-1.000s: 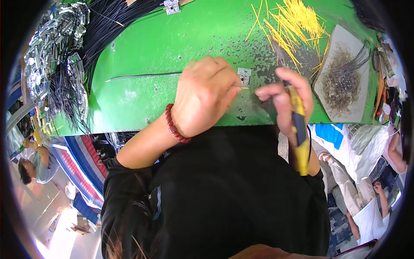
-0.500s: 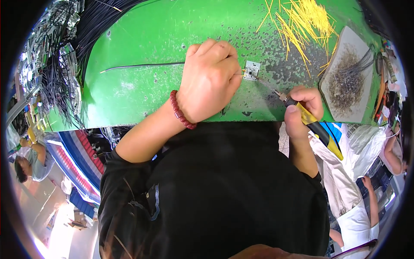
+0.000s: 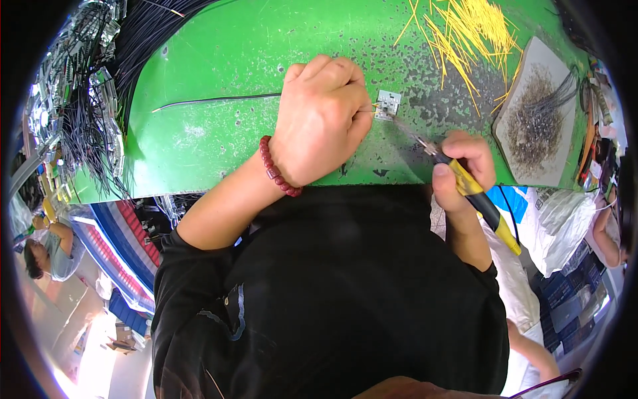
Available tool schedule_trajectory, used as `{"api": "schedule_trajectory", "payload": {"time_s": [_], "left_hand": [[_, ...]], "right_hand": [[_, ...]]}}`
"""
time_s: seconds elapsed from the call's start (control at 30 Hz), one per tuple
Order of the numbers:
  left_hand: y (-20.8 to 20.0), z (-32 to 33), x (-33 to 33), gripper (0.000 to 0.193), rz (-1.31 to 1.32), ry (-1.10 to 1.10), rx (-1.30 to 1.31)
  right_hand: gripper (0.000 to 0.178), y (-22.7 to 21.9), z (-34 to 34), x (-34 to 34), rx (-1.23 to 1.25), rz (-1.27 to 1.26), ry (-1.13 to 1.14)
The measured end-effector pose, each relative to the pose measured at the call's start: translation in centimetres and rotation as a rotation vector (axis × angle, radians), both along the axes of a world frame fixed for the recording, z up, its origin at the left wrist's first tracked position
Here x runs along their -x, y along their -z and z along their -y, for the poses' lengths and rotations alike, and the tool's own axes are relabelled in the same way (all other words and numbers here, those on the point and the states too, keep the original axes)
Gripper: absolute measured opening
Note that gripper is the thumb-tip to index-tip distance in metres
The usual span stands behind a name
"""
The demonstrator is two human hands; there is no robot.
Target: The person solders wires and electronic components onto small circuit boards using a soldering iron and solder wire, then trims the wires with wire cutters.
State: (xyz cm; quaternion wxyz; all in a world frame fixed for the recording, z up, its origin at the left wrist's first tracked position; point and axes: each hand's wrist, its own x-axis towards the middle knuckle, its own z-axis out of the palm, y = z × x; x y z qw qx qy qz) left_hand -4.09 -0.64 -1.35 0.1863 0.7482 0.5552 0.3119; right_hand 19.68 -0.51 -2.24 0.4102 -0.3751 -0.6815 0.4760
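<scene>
My left hand (image 3: pixel 322 120) is closed in a pinch on a thin black cable (image 3: pixel 219 100), which trails out to the left across the green tabletop. At its fingertips, fine bare or coloured wire ends reach the left edge of a small white circuit board (image 3: pixel 388 100). My right hand (image 3: pixel 468 163) grips a soldering iron (image 3: pixel 490 214) by its yellow and black handle. The iron's slim tip points up-left and meets the lower part of the board. Exactly which wire or pad the tip touches is too small to tell.
Loose yellow wires (image 3: pixel 475 30) lie at the far right. A pale slab (image 3: pixel 563 136) bearing dark residue and thin black strands sits right of my right hand. Black cables (image 3: pixel 143 50) and a heap of metallic parts with wires (image 3: pixel 100 106) crowd the left. Other people are beyond the table.
My right hand and the soldering iron have shifted slightly left, the tip staying at the board. My left hand has edged slightly left with the cable. A person's arm at lower right has moved.
</scene>
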Motion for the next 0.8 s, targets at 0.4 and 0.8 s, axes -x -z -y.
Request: {"api": "schedule_trajectory", "payload": {"time_s": [0.4,0.8], "left_hand": [[-1.5,-2.2,-0.2,0.010,0.089,0.061,0.079],[0.2,-10.0,-3.1,0.011,-0.376,-0.095,-0.090]], "right_hand": [[0.027,0.6,-3.5,-5.4,-0.028,-0.219,0.369],[0.027,1.4,-2.7,-4.5,-0.088,-0.274,0.431]]}}
